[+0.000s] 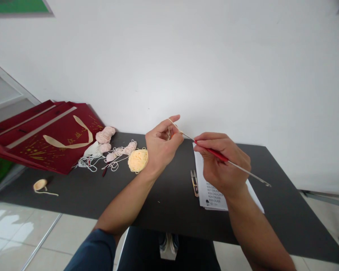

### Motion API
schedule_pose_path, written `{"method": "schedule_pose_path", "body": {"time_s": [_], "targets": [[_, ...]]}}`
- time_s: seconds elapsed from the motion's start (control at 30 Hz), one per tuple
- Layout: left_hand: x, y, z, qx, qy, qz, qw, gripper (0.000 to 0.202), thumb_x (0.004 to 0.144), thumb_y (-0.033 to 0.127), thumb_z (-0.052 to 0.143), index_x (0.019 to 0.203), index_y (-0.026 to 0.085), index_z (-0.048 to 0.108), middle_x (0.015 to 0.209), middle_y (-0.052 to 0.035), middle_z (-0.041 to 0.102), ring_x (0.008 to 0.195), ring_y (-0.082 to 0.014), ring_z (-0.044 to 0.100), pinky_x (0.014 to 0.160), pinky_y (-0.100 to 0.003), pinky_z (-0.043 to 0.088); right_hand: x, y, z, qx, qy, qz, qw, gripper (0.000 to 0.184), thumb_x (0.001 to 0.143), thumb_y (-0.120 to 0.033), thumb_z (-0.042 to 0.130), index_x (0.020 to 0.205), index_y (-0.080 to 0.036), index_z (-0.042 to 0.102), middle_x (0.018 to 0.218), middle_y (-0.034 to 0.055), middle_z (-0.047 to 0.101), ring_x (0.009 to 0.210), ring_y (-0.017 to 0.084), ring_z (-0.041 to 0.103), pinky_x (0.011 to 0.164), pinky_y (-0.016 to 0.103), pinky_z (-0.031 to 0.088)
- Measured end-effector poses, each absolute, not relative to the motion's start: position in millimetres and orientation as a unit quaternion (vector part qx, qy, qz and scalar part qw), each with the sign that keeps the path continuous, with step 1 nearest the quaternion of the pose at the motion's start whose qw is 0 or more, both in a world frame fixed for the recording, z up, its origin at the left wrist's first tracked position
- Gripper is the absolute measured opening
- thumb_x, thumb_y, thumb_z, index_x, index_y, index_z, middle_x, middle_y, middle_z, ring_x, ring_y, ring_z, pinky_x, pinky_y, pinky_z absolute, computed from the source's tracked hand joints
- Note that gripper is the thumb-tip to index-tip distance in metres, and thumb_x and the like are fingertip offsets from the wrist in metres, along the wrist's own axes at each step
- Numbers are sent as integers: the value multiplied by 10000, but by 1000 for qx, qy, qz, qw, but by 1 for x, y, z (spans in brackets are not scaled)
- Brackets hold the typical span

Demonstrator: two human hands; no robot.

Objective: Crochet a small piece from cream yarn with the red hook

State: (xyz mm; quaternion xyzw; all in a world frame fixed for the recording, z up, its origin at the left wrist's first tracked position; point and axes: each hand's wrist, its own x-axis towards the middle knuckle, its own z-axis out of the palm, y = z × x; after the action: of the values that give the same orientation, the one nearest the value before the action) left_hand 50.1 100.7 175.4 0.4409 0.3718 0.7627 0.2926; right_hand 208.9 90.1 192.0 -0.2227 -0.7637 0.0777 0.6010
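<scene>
My left hand [161, 145] is raised over the black table [73, 192], fingers curled and pinching pale yellow yarn [173, 125] that loops over the index finger. My right hand [222, 162] is closed on a crochet hook [231, 162] with a red grip; its metal tip points left into the yarn at my left fingertips. A pale yellow yarn ball [138, 160] lies on the table just left of my left wrist.
Thread snips [194, 182] lie beside a printed white paper [213, 192] under my right hand. Pink and white yarn bundles [107, 145] sit against a dark red gift bag [48, 139] at the left. A small yarn coil [40, 185] lies near the table's left edge.
</scene>
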Motion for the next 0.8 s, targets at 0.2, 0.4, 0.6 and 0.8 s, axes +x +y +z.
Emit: {"method": "schedule_pose_path", "body": {"time_s": [0.2,0.4,0.6,0.8], "targets": [[40,102,175,495,325,722,356,448,638,45,713,1021,242,838,640,33,608,599,-97,509,557,-251,401,214,85,196,-255,-699,237,625,70,914,-181,754,946,-237,726,975,30,793,704,148,745,646,310,623],[30,104,174,500,278,653,497,418,604,73,704,967,219,850,630,4,588,614,-119,480,565,-276,352,218,87,200,-246,-664,348,615,75,900,-207,782,902,-233,711,915,19,773,617,127,698,539,290,557],[24,103,173,510,243,584,583,400,556,121,676,907,198,849,583,-9,575,562,-126,451,552,-298,310,221,93,197,-222,-657,409,593,93,901,-234,788,876,-270,707,883,5,769,579,126,659,511,306,517],[21,102,175,495,219,581,608,265,581,134,745,830,191,816,619,-17,607,572,-120,486,564,-290,325,216,106,193,-173,-590,527,587,159,868,-302,834,853,-240,688,840,-2,777,561,106,652,480,261,481]]}}
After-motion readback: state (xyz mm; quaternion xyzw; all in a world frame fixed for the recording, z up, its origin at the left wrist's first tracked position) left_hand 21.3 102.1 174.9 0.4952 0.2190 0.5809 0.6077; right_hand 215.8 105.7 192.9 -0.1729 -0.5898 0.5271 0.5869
